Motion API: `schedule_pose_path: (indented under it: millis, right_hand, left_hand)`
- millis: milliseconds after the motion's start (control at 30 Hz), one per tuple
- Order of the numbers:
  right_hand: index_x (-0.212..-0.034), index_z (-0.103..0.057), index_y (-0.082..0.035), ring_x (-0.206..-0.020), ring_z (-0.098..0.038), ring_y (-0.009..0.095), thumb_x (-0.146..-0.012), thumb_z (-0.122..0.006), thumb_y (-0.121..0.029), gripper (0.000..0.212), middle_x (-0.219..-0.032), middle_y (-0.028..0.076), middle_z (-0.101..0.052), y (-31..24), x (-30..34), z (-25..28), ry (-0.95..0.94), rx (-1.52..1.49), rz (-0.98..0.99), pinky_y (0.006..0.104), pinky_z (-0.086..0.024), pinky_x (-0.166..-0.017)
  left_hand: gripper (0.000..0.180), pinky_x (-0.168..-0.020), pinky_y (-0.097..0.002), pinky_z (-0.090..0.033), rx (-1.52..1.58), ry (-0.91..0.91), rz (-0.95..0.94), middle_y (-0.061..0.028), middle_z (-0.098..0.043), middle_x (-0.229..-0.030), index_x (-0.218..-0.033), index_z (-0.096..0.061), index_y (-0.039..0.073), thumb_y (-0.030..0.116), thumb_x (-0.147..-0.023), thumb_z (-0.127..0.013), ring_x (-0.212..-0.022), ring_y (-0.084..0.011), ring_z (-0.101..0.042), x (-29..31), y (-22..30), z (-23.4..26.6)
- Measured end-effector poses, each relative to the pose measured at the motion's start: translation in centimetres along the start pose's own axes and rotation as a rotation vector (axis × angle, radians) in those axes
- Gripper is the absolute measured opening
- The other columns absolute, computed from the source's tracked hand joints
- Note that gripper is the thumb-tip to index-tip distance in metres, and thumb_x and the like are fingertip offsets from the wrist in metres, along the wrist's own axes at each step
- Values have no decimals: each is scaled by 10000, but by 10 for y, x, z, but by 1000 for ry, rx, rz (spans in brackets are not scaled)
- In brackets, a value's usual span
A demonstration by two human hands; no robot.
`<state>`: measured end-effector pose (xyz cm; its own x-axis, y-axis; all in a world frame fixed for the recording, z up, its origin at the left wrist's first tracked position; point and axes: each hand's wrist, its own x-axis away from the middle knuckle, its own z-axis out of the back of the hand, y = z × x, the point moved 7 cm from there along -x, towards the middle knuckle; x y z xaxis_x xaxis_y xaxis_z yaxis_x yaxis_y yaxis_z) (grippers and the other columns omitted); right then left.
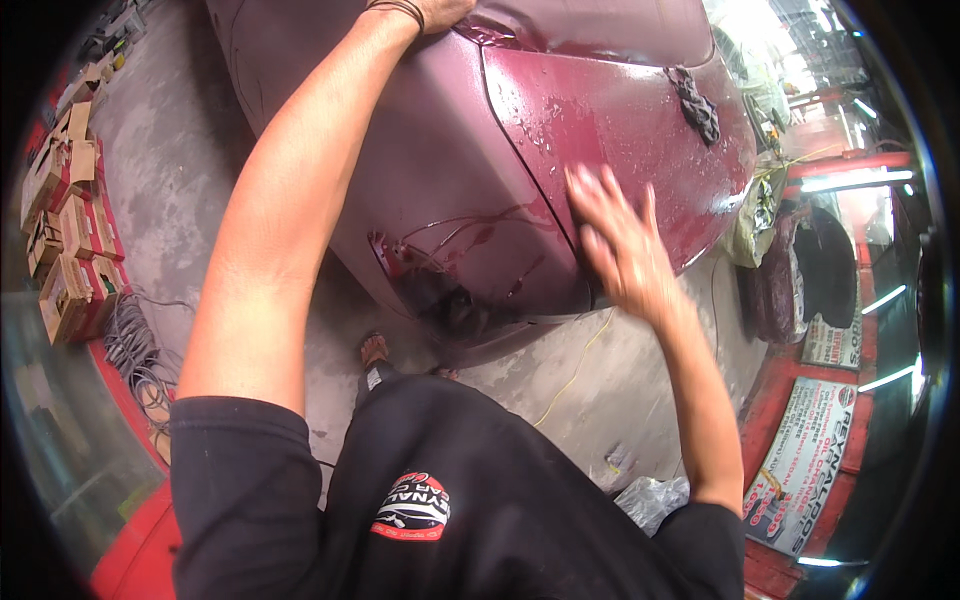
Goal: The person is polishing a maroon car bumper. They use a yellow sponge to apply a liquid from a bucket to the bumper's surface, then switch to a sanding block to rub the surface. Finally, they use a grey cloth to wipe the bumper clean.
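Observation:
A maroon car body with a dull, sanded-looking surface fills the upper middle. Its wet panel carries water drops and streaks, and a dark seam parts it from the side. My right hand, slightly blurred, is over the near edge of that panel with its fingers apart and holds nothing; whether it touches is unclear. At the top edge my left hand rests against the car, its fingers cut off from view. A crumpled dark cloth lies on the far part of the panel. Below, a lamp opening shows loose wires.
Cardboard boxes and coiled grey cable line the left side. A yellow cord crosses the concrete floor. On the right are a dark tyre, a red frame and a printed sign board. Clear plastic lies nearby.

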<state>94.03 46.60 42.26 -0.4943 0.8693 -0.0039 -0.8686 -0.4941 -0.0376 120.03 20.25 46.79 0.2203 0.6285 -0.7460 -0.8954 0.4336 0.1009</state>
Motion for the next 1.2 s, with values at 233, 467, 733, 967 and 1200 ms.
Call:
schedule_pose_path:
  millis: [233,467,733,967,1200]
  right_hand:
    - [-1628,-451,-165,-1620,-264,336,-1072,-520,-256,568,-1693,79,-421,-7,79,-15,-164,13,-65,663,8,-1288]
    - [-1661,-385,-179,-1608,-288,343,-1109,-464,-271,565,-1699,78,-405,-25,-59,6,21,50,37,709,-118,-1259]
    - [-1655,-399,-172,-1639,-214,317,-1105,-481,-309,573,-1706,81,-395,-17,79,-17,-146,-53,-145,693,13,-1273]
    - [-1634,-402,-174,-1592,-318,332,-1123,-459,-361,547,-1682,114,-416,-30,-101,8,105,34,14,780,-194,-1206]
    - [-1669,-359,-181,-1631,-232,339,-1111,-482,-332,592,-1721,77,-362,-32,-36,-6,-14,-6,-17,756,-50,-1236]
  left_hand:
    - [626,-1250,-519,-276,19,4,52,-212,-572,-1501,-1413,-596,8,480,-1000,-599,-1466,-369,-457,7,18,3]
    - [597,-1284,-513,-240,10,-41,19,-182,-535,-1569,-1458,-570,14,434,-1033,-555,-1523,-329,-409,-2,24,-6]
    - [632,-1264,-528,-260,23,-27,72,-200,-558,-1539,-1426,-592,-11,483,-1036,-533,-1520,-358,-409,7,11,1]
    - [638,-1261,-523,-265,45,161,37,-203,-544,-1543,-1445,-579,5,479,-1018,-563,-1488,-355,-438,-2,25,2]
    - [591,-1297,-516,-240,-141,-6,86,-99,-471,-1645,-1507,-567,141,534,-1072,-494,-1564,-273,-375,1,3,-15]
